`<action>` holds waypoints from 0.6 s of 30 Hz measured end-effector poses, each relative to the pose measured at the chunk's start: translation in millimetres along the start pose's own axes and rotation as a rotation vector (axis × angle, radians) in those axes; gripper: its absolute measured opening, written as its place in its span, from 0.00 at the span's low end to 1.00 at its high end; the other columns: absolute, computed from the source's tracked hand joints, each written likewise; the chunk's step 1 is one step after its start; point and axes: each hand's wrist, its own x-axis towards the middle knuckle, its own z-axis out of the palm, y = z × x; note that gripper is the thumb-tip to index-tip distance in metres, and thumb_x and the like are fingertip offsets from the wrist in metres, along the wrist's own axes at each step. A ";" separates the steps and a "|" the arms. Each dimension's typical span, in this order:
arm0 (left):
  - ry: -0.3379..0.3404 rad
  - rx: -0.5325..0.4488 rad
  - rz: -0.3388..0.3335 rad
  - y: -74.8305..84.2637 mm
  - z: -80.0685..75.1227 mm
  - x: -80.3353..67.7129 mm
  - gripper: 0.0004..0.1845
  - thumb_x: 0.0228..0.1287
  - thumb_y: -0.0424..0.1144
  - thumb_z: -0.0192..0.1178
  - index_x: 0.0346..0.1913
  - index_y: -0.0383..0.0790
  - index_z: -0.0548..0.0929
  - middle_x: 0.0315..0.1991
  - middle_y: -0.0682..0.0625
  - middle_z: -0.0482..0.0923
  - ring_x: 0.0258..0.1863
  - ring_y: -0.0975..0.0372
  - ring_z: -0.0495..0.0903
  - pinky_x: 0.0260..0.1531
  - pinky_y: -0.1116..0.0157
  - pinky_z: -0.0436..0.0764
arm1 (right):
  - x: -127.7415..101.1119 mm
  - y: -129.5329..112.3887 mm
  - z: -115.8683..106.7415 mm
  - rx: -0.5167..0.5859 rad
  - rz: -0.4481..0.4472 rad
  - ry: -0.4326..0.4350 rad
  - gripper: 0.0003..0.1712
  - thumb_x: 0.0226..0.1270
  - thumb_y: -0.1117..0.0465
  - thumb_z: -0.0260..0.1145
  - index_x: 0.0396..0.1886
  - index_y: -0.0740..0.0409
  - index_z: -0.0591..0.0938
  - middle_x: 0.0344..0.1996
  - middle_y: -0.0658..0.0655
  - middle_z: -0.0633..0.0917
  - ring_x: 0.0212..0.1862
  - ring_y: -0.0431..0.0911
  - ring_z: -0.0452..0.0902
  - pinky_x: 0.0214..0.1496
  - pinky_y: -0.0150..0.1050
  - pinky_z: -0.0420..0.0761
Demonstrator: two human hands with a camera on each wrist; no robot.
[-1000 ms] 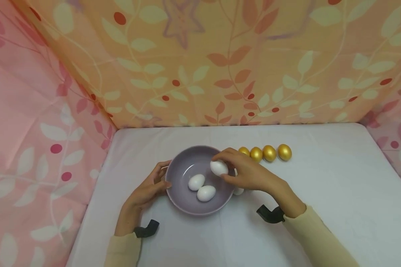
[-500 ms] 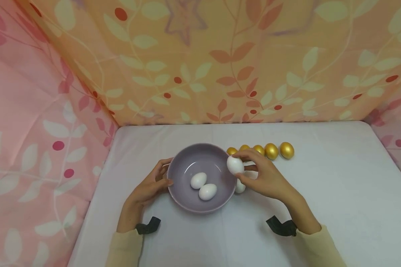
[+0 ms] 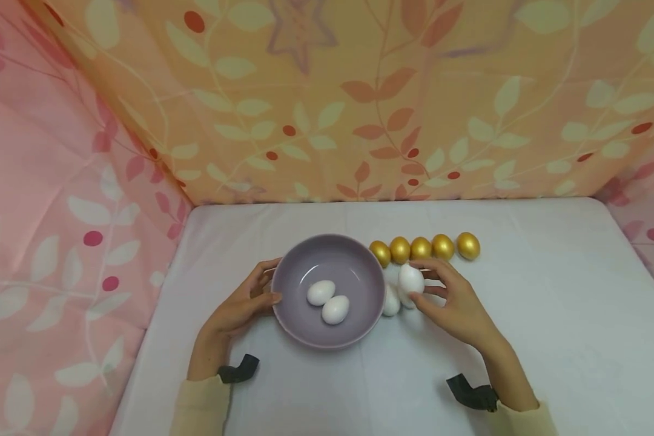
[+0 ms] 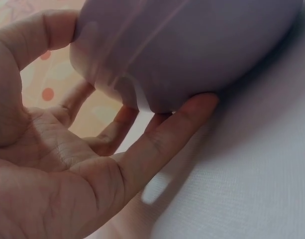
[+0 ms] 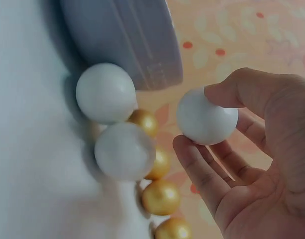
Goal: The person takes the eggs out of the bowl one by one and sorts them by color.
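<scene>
A lilac bowl (image 3: 360, 272) stands on the table with two white eggs (image 3: 335, 309) inside. My left hand (image 3: 240, 306) holds its left side, thumb at the rim and fingers against the outer wall, as the left wrist view (image 4: 167, 55) of the bowl shows. To the right of the bowl, my right hand (image 3: 452, 303) pinches a white egg (image 3: 411, 280) between thumb and fingertips. In the right wrist view this held egg (image 5: 204, 119) appears above two more white eggs (image 5: 106, 93) beside the bowl; from the head, it partly hides one of them.
Several golden eggs (image 3: 421, 249) lie in a row behind the right hand, the leftmost close to the bowl. A white cloth (image 3: 316, 387) covers the table. Patterned fabric (image 3: 327, 121) hangs at the back and both sides.
The right hand has carried its white egg from over the bowl out past the right rim. More golden eggs now show. The left hand stays at the bowl.
</scene>
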 end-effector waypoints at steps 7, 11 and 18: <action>0.024 0.008 -0.020 -3.5 -0.9 -0.5 0.37 0.74 0.30 0.60 0.81 0.47 0.59 0.77 0.45 0.62 0.67 0.59 0.77 0.54 0.57 0.85 | -7.3 6.9 -6.5 -0.045 0.035 0.043 0.33 0.64 0.71 0.77 0.68 0.59 0.77 0.60 0.58 0.81 0.58 0.26 0.76 0.54 0.21 0.82; 0.024 0.003 -0.020 -4.8 -1.9 -0.3 0.37 0.74 0.29 0.60 0.80 0.46 0.59 0.77 0.45 0.62 0.66 0.59 0.76 0.54 0.58 0.85 | -9.4 12.9 -9.0 -0.058 0.045 0.045 0.33 0.63 0.71 0.77 0.67 0.60 0.77 0.60 0.59 0.81 0.57 0.26 0.76 0.54 0.21 0.81; 0.014 0.012 -0.017 -0.8 -0.7 1.1 0.37 0.74 0.29 0.60 0.81 0.46 0.58 0.77 0.45 0.62 0.67 0.59 0.75 0.55 0.57 0.85 | -11.2 20.7 -11.0 -0.141 0.083 0.058 0.33 0.62 0.70 0.78 0.66 0.59 0.78 0.59 0.59 0.82 0.54 0.35 0.80 0.51 0.30 0.87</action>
